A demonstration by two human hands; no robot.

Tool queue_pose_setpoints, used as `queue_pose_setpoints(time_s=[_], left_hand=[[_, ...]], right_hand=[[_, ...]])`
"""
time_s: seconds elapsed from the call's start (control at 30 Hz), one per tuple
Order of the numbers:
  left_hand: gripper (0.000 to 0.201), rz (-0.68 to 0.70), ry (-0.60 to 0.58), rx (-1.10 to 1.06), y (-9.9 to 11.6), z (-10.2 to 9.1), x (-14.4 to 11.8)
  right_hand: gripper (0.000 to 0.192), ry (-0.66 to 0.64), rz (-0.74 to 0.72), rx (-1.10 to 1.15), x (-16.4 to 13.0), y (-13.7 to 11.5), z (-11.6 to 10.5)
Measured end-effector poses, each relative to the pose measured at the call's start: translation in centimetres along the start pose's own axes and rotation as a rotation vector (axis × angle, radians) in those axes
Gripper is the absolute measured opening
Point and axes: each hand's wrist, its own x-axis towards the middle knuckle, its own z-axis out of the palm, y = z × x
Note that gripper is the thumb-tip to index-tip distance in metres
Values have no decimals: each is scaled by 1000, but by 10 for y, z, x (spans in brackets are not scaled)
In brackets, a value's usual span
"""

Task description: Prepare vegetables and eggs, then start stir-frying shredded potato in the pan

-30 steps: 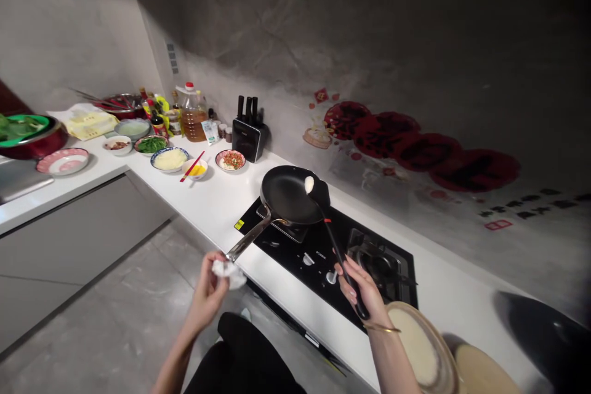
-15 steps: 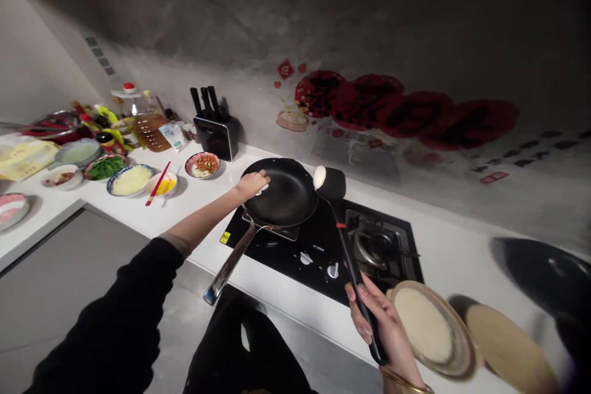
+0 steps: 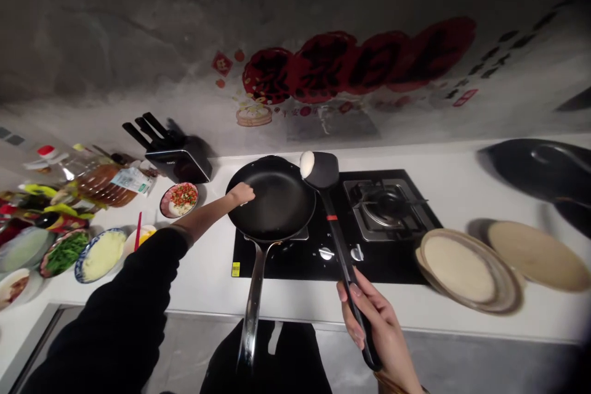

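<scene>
A long-handled black spatula (image 3: 340,237) with a red band is gripped in my right hand (image 3: 376,317). On its flat head, over the back edge of the hob, sits a smooth white lump (image 3: 307,164). My left hand (image 3: 242,193) is closed at the left inside edge of a black frying pan (image 3: 281,197). A bit of white shows at its fingers, seemingly a small wad, mostly hidden now. The pan stands on the left burner, its metal handle (image 3: 253,314) pointing toward me over the counter edge.
Left stand a bowl of chopped red chilli and garlic (image 3: 180,199), shredded white food (image 3: 105,257), greens (image 3: 67,252), an oil bottle (image 3: 99,178) and a knife block (image 3: 178,163). Right are the second burner (image 3: 382,206), a plate of pale round wrappers (image 3: 459,268) and a dark lid (image 3: 545,166).
My view has turned rightward. My left hand has shifted toward the pan's left edge, and less of the white wad shows. The right hand still holds the spatula beside the pan.
</scene>
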Motion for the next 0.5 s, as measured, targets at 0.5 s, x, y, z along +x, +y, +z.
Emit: queue_pose_setpoints(time_s=[0.5], left_hand=[[31, -150, 106, -153, 68, -2, 78]], right_hand=[[36, 154, -25, 13, -11, -7, -4]])
